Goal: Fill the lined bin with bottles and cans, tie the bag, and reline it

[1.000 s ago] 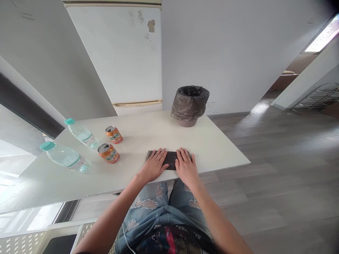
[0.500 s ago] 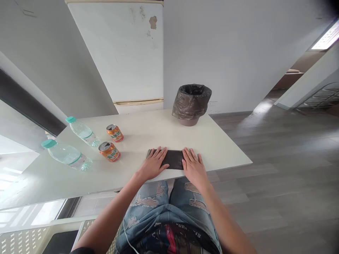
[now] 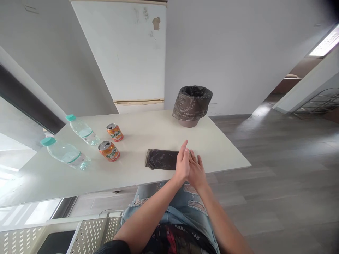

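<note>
A folded dark plastic bag (image 3: pixel 160 159) lies flat near the front edge of the white table (image 3: pixel 143 137). My right hand (image 3: pixel 196 170) rests flat on the bag's right end, fingers spread and open. My left hand (image 3: pixel 182 162) has crossed over to the right and stands on edge beside the right hand, fingers straight and together, touching the bag's right part. Neither hand grips anything.
A small bin lined with a dark bag (image 3: pixel 191 105) stands at the table's far edge. Two orange cans (image 3: pixel 109 151) (image 3: pixel 114 132) and two water bottles (image 3: pixel 65 153) (image 3: pixel 82 129) lie at the left. A white fridge (image 3: pixel 127 56) stands behind. A perforated white crate (image 3: pixel 87 233) is below.
My left hand has lifted off the bag's left end and swung right, next to the right hand. The bag's left part now lies uncovered. The right hand stayed put.
</note>
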A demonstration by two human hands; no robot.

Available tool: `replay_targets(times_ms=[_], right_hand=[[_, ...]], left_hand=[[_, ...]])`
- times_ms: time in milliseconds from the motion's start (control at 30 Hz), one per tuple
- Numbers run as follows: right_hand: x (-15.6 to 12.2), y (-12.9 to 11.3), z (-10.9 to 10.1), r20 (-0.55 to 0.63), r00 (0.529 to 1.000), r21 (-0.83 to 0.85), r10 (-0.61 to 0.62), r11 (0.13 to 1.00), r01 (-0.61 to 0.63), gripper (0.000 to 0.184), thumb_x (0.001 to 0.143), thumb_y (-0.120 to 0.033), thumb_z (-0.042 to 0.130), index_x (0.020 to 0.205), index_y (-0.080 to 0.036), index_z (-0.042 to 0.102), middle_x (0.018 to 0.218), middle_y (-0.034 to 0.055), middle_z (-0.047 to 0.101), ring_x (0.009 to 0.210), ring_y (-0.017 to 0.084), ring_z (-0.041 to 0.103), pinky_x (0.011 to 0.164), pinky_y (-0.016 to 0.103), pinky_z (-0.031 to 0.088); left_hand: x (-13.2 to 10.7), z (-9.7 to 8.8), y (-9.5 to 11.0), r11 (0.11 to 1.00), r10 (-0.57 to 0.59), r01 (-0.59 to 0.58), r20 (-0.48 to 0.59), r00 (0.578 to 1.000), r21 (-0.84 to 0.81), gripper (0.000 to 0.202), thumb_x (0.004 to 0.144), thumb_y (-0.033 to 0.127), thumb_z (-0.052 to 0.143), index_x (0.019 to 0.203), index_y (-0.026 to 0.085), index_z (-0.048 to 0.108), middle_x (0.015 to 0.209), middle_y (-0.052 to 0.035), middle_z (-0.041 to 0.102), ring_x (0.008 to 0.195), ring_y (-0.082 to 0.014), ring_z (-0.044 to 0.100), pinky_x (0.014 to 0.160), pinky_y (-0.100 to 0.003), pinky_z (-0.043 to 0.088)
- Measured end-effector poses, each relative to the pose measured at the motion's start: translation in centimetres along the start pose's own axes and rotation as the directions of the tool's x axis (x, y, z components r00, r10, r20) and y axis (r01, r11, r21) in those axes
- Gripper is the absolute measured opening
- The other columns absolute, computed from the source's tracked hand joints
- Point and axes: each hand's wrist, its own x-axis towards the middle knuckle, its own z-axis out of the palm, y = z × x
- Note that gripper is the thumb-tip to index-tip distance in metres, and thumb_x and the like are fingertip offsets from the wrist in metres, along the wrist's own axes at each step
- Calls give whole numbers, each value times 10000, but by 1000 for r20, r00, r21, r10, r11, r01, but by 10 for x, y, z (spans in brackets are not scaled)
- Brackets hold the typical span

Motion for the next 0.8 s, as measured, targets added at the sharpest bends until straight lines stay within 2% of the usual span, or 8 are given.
replay_targets(times_ms=[100, 200, 367, 533, 800], right_hand=[[0, 1, -1, 38, 999, -2, 3, 1000, -3, 726, 1011, -257, 390, 1713, -146, 241, 1747, 108, 290, 1653, 336, 176, 1308, 626, 234], [2, -1, -4, 79, 997, 7, 27, 1000, -27, 742, 995, -242, 405, 1712, -141, 245, 1750, 106, 281, 1653, 336, 177, 1314, 623, 209], [2, -3, -7, 82, 996, 18, 30, 999, -31, 746, 1008, -295, 425, 1718, -170, 233, 1747, 97, 302, 1659, 334, 150, 1315, 621, 195], [2, -3, -7, 81, 996, 9, 36, 999, -37, 745, 1019, -313, 427, 1722, -188, 216, 1747, 101, 303, 1657, 335, 162, 1310, 618, 198], [2, -8, -10, 31, 998, 33, 63, 997, -64, 617, 1064, -280, 336, 1668, -163, 377, 1729, 76, 339, 1629, 328, 257, 1293, 615, 234]], left_hand=[[15, 0, -9, 993, -115, 114, 34, 993, 33, 715, 1095, 620, 256, 1657, 195, 377, 1730, -91, 356, 1623, -275, 301, 1327, -465, 318], [20, -7, -18, 990, -129, 125, 59, 990, 59, 734, 1085, 623, 300, 1650, 162, 385, 1726, -110, 355, 1618, -279, 314, 1330, -472, 307], [18, -15, -30, 983, -68, 54, 75, 995, 174, 728, 1089, 629, 259, 1648, 180, 386, 1715, -124, 373, 1601, -284, 352, 1321, -511, 313], [21, -20, -33, 949, -20, -17, 114, 993, 316, 734, 1092, 619, 234, 1643, 153, 372, 1716, -159, 370, 1620, -295, 307, 1333, -510, 281], [24, -33, -46, 807, 76, -159, 166, 983, 569, 725, 1108, 524, 221, 1636, 36, 310, 1728, -249, 294, 1645, -344, 206, 1340, -568, 244]])
